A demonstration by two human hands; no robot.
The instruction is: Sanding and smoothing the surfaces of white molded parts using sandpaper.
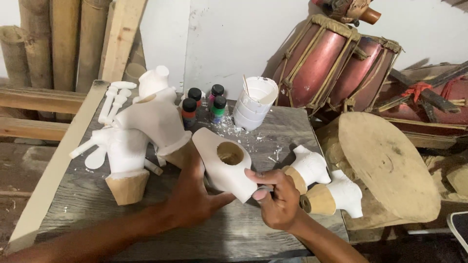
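Observation:
My left hand [192, 197] grips a white-painted wooden body piece [225, 165] with a round hole in its top, held tilted above the grey table [87, 199]. My right hand [277, 197] is closed around a small tool whose handle barely shows, its thumb pressed against the piece's lower edge. Just right of that hand lie two white figure parts with bare wood ends [321, 187].
Two white carved torsos on bare wood bases [141, 131] stand at the left with white limb parts [113, 100]. Small paint bottles [202, 104] and stacked white cups [253, 104] sit at the back. Drums [336, 63], a wood block [385, 165] and bamboo poles [63, 39] surround the table.

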